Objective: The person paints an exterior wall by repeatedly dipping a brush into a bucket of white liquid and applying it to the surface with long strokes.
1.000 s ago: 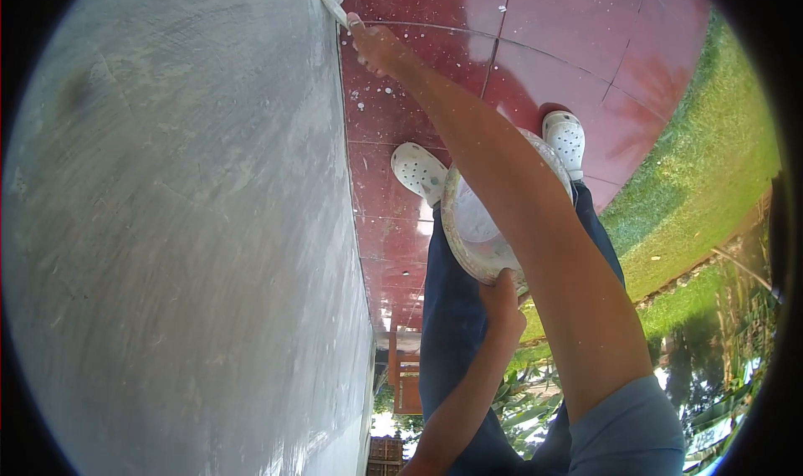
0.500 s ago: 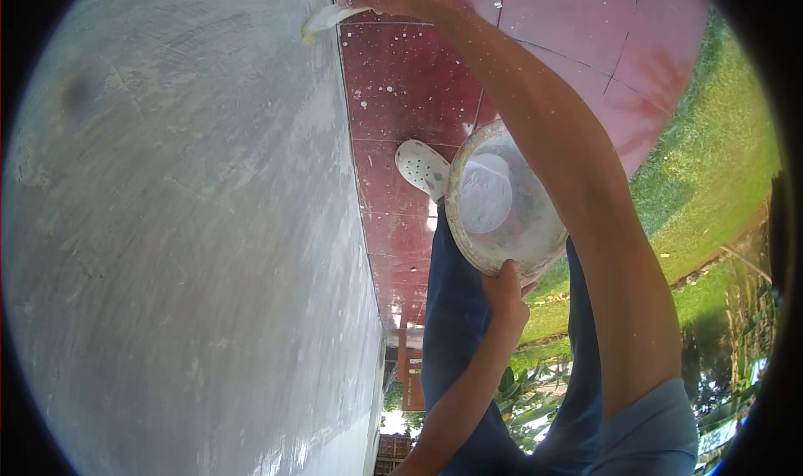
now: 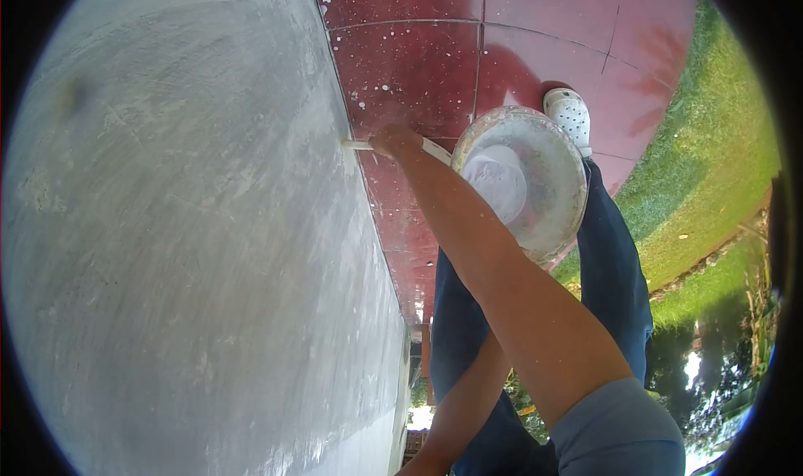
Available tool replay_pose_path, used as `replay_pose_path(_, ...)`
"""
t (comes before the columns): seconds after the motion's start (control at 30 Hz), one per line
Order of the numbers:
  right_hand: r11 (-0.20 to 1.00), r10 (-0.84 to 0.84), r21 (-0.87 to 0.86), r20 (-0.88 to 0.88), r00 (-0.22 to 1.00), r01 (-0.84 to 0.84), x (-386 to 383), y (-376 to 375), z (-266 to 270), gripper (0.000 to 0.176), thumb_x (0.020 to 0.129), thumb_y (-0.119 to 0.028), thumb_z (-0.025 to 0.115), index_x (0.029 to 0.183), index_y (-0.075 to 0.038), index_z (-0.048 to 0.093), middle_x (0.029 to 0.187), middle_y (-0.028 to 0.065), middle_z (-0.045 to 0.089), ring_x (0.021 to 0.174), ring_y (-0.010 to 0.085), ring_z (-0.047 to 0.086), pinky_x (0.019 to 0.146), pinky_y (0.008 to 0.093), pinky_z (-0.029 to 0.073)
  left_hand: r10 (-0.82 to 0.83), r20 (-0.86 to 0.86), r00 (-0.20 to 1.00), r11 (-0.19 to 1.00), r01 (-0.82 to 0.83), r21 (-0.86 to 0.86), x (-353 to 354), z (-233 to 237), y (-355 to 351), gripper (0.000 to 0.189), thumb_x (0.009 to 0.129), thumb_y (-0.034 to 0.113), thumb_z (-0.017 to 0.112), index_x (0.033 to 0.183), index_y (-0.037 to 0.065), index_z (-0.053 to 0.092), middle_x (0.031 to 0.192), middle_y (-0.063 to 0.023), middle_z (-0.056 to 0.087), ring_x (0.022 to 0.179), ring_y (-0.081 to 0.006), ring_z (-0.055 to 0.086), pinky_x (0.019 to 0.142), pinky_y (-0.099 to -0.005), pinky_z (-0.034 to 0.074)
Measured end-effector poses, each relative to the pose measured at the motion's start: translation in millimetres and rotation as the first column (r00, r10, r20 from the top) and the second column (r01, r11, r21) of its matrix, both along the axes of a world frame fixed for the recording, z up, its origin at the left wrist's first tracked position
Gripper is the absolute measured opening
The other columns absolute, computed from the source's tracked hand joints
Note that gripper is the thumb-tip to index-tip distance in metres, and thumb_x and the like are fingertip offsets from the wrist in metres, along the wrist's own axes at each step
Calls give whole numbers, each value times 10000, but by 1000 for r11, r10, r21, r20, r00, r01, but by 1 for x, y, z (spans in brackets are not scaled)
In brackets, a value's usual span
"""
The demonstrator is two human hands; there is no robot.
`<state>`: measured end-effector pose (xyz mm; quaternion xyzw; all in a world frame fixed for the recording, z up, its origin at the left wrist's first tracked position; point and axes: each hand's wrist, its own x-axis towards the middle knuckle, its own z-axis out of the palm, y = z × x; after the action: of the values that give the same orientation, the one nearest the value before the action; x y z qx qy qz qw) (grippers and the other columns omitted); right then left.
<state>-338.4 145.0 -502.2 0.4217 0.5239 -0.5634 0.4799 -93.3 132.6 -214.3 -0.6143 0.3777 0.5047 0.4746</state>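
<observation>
Inside the round, blotchy-rimmed bucket (image 3: 555, 179) lies a whitish liquid (image 3: 498, 183).

We get bright outdoor daylight. Wall (image 3: 201, 250) is evenly lit, w/ a pale sheen nr its lower R edge. Floor (image 3: 401, 62) is glossy: milky glare at upper R, darker patch nr the shoe (image 3: 569, 118). Gaps in the trees (image 3: 707, 401) blow out white, & detail's soft there. Fisheye bends the floor lines; pic corners go black. Dark blur on upper-L wall is prob. a lens smudge; we can't be sure.
</observation>
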Motion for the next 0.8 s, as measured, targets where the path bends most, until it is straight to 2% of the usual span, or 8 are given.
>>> replay_pose_path(0.13, 961, 201, 199, -32, 979, -191, -36, 50, 19, 360, 810, -339, 701, 1124, -165, 724, 1150, 47, 705, 1056, 237, 684, 773, 368, 564, -67, 2, 998, 997, 67, -40, 1, -11, 0, 436, 863, 111, 552, 1290, 99, 463, 1185, -78, 567, 967, -236, 634, 722, -379, 571)
replay_pose_path(0.2, 900, 326, 371, -225, 918, -229, -65, 95, 19, 413, 758, -504, 731, 946, -139, 764, 956, 78, 739, 931, 251, 714, 763, 370, 569, -121, -1, 993, 990, 121, -74, -2, -20, 3, 423, 870, 113, 552, 1284, 97, 468, 1179, -77, 569, 965, -231, 633, 726, -377, 567)
replay_pose_path(0.4, 819, 159, 547, -506, 848, 173, -82, 208, -19, 592, 880, -642, 566, 652, -97, 603, 556, 4, 494, 504, 135, 477, 480, 326, 394, -322, 57, 945, 920, 326, -218, -36, -15, 28, 382, 889, 118, 550, 1264, 93, 482, 1160, -75, 576, 959, -215, 630, 737, -370, 555)
replay_pose_path(0.47, 460, -708, 41, -586, 394, 887, -97, 211, -43, 585, 872, -653, 565, 660, -109, 609, 575, 3, 515, 497, 138, 484, 476, 323, 399, -259, 184, 948, 882, 310, -354, -62, -7, 50, 256, 957, 132, 546, 1206, 74, 529, 1097, -72, 602, 890, -154, 638, 733, -308, 519)
replay_pose_path(0.5, 350, -869, -183, -430, 246, 918, -97, 209, -27, 555, 883, -635, 565, 666, -124, 595, 580, -11, 511, 487, 126, 467, 463, 316, 383, -257, 180, 950, 883, 306, -355, -54, -10, 43, 256, 957, 132, 546, 1206, 74, 529, 1097, -72, 602, 890, -154, 638, 733, -308, 519)
replay_pose_path(0.57, 351, -900, -132, -319, 296, 927, -104, 173, -7, 544, 898, -606, 567, 639, -127, 570, 580, -12, 518, 459, 122, 433, 439, 313, 359, -129, 16, 992, 973, 129, -193, -23, -19, 15, 491, 840, 113, 550, 1319, 121, 443, 1233, -72, 542, 1062, -256, 601, 819, -466, 560)
replay_pose_path(0.67, 423, -896, -333, -13, 445, 843, -75, 74, 21, 649, 869, -735, 490, 734, -100, 490, 568, -39, 371, 445, 82, 276, 399, 282, 258, -39, 11, 999, 996, 40, -75, -4, -21, -1, 499, 840, 118, 553, 1326, 124, 440, 1238, -72, 542, 1063, -256, 602, 810, -460, 560)
replay_pose_path(0.8, 824, -519, -151, 186, 835, 546, 17, -17, 26, 617, 834, -688, 578, 826, -84, 702, 770, 79, 661, 725, 204, 648, 622, 373, 507, 28, 38, 999, 999, -29, 28, 5, 1, -7, 509, 840, 125, 557, 1334, 128, 436, 1245, -72, 541, 1063, -255, 604, 799, -451, 561)
